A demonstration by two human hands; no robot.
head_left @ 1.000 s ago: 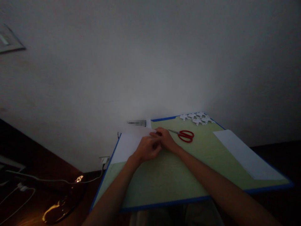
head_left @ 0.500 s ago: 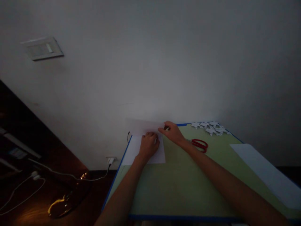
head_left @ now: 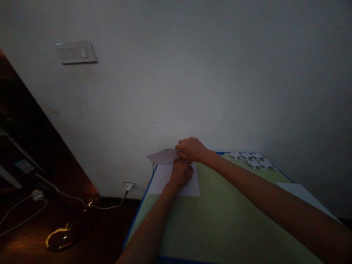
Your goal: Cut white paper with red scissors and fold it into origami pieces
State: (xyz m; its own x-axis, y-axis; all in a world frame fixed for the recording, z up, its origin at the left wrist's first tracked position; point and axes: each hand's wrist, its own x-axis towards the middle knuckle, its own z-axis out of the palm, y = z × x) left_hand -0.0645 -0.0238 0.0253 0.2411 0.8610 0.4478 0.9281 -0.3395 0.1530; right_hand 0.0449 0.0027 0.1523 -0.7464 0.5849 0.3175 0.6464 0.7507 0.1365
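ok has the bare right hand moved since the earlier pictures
Yes, the bare right hand has moved left, farther from the white star-shaped paper pieces on the green table.

One paper flap (head_left: 161, 157), five spiky cutouts (head_left: 253, 163) — one table (head_left: 217, 220), one switch plate (head_left: 73, 54).

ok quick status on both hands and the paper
Left hand on the flat white paper. Right hand holding raised paper just beyond. White cutouts far right, apart from both hands.

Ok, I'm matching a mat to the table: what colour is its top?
The tabletop is pale green, seen best in the head view.
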